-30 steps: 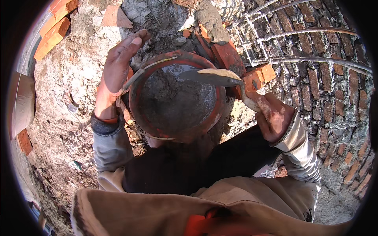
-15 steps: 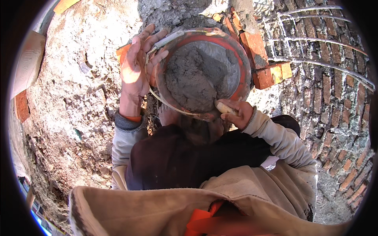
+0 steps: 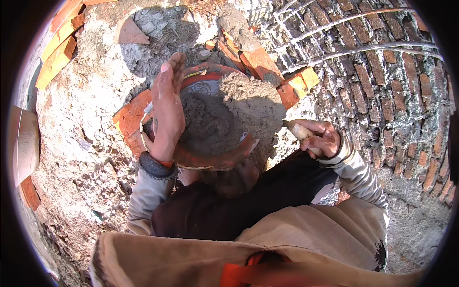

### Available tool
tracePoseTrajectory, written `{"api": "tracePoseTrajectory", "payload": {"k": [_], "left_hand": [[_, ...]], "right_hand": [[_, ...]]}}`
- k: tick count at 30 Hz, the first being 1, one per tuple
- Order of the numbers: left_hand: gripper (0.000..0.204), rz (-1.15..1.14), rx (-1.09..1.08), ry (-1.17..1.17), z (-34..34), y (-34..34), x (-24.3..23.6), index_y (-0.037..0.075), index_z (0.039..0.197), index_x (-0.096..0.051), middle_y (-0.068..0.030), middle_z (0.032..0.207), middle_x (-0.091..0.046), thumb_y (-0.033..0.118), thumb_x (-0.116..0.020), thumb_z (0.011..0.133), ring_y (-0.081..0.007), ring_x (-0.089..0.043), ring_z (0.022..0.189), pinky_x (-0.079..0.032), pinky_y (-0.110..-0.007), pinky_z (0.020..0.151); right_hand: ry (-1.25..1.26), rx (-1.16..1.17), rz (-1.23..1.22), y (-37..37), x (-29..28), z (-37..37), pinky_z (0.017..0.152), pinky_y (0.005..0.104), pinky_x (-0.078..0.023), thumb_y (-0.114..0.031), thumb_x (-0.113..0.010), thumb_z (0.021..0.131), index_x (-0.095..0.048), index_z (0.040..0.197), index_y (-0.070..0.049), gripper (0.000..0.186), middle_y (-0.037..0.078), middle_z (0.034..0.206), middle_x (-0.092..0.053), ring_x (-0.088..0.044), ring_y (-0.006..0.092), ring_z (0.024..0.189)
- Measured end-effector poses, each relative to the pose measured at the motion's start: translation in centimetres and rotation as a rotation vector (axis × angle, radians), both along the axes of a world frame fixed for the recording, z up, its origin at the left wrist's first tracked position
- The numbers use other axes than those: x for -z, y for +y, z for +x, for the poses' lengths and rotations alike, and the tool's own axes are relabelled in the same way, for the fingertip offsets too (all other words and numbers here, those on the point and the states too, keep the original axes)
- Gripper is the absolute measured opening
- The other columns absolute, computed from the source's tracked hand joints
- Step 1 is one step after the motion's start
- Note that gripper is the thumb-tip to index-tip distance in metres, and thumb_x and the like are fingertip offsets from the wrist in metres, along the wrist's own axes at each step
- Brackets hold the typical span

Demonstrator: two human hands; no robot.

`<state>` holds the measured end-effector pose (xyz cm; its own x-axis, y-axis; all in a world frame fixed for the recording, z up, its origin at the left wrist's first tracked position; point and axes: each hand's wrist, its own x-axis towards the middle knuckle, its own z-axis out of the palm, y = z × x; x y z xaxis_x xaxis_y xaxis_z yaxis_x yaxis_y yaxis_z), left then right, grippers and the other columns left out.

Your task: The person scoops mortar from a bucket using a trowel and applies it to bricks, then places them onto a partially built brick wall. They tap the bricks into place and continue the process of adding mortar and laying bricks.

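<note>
A round orange-red bucket (image 3: 210,160) of wet grey mortar (image 3: 205,117) stands in front of my feet. My right hand (image 3: 321,137) is wrapped round the pale handle of a trowel (image 3: 300,131), to the right of the bucket. A large heap of mortar (image 3: 253,98) covers the trowel's blade, over the bucket's right side; the blade itself is hidden. My left hand (image 3: 168,103) is stretched out, fingers straight and close together, at the bucket's left rim. The bucket's cord handle (image 3: 143,129) hangs beside that wrist.
Broken bricks (image 3: 132,115) lie left of the bucket, and more bricks (image 3: 262,64) lie behind it at the right. A brick surface (image 3: 377,95) with metal rods (image 3: 354,50) across it fills the right side. Stacked orange bricks (image 3: 57,60) are at the far left.
My right hand has moved right, lifting a heap of mortar on the trowel out of the bucket. My left hand has turned edge-on, with its fingers drawn together, and no longer touches the cord handle's grip.
</note>
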<state>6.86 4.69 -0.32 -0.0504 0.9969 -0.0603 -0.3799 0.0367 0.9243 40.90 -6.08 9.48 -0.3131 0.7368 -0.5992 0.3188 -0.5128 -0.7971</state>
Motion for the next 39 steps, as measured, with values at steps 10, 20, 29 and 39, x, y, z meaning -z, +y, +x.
{"api": "tracePoseTrajectory", "payload": {"k": [10, 20, 29, 39], "left_hand": [[0.084, -0.497, 0.284, -0.508, 16.0, 8.2, 7.3, -0.003, 0.15, -0.013, -0.0198, 0.157, -0.016, 0.054, -0.045, 0.098, -0.0351, -0.023, 0.142, -0.024, -0.046, 0.115], [0.074, -0.581, 0.301, -0.414, 17.3, 6.8, 7.7, -0.001, 0.147, -0.025, -0.0167, 0.149, -0.031, 0.051, -0.045, 0.098, -0.0318, -0.033, 0.135, -0.027, -0.046, 0.111], [0.081, -0.644, 0.179, -0.287, 17.2, 10.6, 8.4, -0.003, 0.145, -0.032, -0.019, 0.149, -0.037, 0.061, -0.035, 0.097, -0.0312, -0.037, 0.134, -0.022, -0.037, 0.113], [0.057, -0.532, 0.2, -0.318, 16.4, 10.9, 11.4, 0.005, 0.128, -0.05, -0.0049, 0.101, -0.055, 0.053, -0.043, 0.098, -0.014, -0.048, 0.078, -0.034, -0.026, 0.062]], "right_hand": [[-0.975, -0.087, 0.647, 5.7, 8.3, 0.8, 0.081, 0.0451, -0.052, -0.021, -0.058, 0.082, -0.054, 0.132, -0.004, 0.053, 0.025, 0.097, -0.063, -0.066, 0.0398, 0.086], [-1.01, -0.104, 0.735, -0.7, 0.9, 0.7, 0.074, 0.0389, -0.054, -0.007, -0.065, 0.08, -0.053, 0.136, -0.009, 0.058, 0.019, 0.097, -0.06, -0.065, 0.0369, 0.084], [-1.48, -0.941, 0.828, 17.5, -2.0, -2.0, 0.078, 0.0449, -0.05, -0.025, -0.035, 0.103, -0.067, 0.119, -0.017, 0.036, 0.018, 0.094, -0.058, -0.062, 0.0383, 0.089], [-1.141, -0.609, 0.983, 17.0, -2.8, 0.1, 0.062, 0.0443, -0.048, -0.01, -0.037, 0.099, -0.064, 0.122, -0.011, 0.036, 0.017, 0.078, -0.052, -0.056, 0.0377, 0.068]]}}
